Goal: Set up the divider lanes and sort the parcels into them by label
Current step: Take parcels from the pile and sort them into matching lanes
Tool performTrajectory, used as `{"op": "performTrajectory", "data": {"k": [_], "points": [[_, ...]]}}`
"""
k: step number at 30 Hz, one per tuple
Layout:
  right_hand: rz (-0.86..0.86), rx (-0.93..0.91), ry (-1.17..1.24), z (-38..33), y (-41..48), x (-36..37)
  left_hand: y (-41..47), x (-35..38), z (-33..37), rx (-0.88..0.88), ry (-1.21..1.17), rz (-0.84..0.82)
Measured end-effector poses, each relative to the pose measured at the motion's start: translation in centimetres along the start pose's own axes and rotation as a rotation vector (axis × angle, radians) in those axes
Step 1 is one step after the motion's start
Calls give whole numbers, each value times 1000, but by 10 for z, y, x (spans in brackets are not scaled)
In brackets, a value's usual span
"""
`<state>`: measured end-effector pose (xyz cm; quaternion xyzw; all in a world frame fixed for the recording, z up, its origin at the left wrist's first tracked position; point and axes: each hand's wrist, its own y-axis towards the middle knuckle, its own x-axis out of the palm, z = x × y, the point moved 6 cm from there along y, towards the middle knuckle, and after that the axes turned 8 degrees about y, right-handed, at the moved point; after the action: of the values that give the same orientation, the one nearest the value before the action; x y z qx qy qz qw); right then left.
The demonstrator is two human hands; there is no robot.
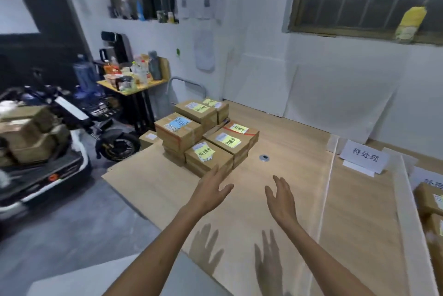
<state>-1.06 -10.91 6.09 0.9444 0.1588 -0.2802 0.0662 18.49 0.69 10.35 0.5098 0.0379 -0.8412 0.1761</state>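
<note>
- Head view: both your hands reached forward over a pale wooden table [155, 190], and both held nothing.
- Your left hand [211, 190] was open, with its fingers straight and spread. Your right hand [281, 197] was open too, its palm turned inward towards the left.
- Just beyond your left fingertips stood the stack of parcels [203, 132], brown cardboard boxes piled several deep with yellow or blue labels on top.
- The nearest parcel [208, 155] lay flat with its yellow label facing up. It sat at a slant to your hands, its long axis seeming to run from near right to far left. Whether your left fingers touched it could not be told.
- To the right of your right hand, a white divider strip [327, 188] lay on the table, its long axis pointing away from you towards the far wall.
- Further right lay a second divider strip [405, 200]. Between the two, at the far end, was a white lane card [364, 158] with printed characters.
- Beyond the second strip, at the right edge of the view, were sorted parcels [429, 197].
- Judging from this, the lanes were at least partly laid and the sorting was in hand.
- The next move would likely call for closing both hands on the sides of the nearest parcel, lifting it clear of the stack, checking its label and carrying it rightward over the strip.
</note>
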Motion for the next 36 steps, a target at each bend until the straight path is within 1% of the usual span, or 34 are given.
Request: {"op": "performTrajectory", "data": {"k": [5,10,14,20,23,28,32,36], "points": [[-64,-18,22,-40,40,79,13,-47,-76,-67,39,73],[-87,-68,63,-80,99,162,60,-73,-172,-162,65,51],[-95,-64,79,-111,143,215,95,-98,-231,-183,124,10],[-116,-48,76,-148,179,268,150,-118,-302,-248,86,19],[-74,-10,108,-160,194,288,180,-119,-328,-250,77,2],[-70,99,113,-163,215,333,236,-119,-366,-195,69,-23],[22,157,138,-177,228,358,283,-117,-397,-177,57,-99],[115,223,166,-190,243,376,326,-113,-418,-99,-5,-167]]}}
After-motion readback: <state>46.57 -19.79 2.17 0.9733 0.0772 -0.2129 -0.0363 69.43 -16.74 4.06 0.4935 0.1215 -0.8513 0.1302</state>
